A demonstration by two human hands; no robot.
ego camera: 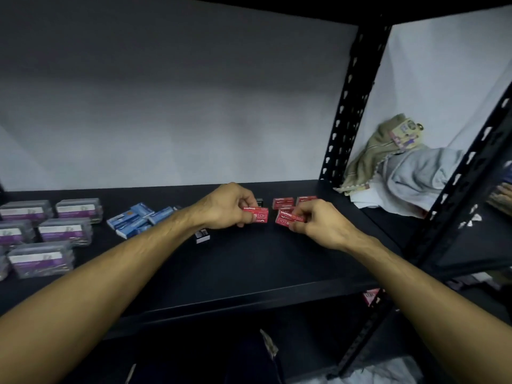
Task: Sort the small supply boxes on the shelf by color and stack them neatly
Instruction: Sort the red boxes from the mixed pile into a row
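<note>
Red boxes (282, 203), blue boxes (138, 217), purple-labelled clear boxes (65, 231) on a black shelf (249, 261).

1. A single head-worn wide-angle view looks forward and down onto the black shelf (249, 261), from just in front of it.
2. Both forearms run in from the bottom corners, so the camera sits close, at arm's reach.
3. It faces the pale back wall (177, 106); straight edges bow near the frame's edges.

A dim black shelf board (249, 261) sits under another dark board, backed by a pale grey wall (177, 106), with a perforated black upright (349, 106) at right and crumpled cloths (410, 167) heaped beyond it.
</note>
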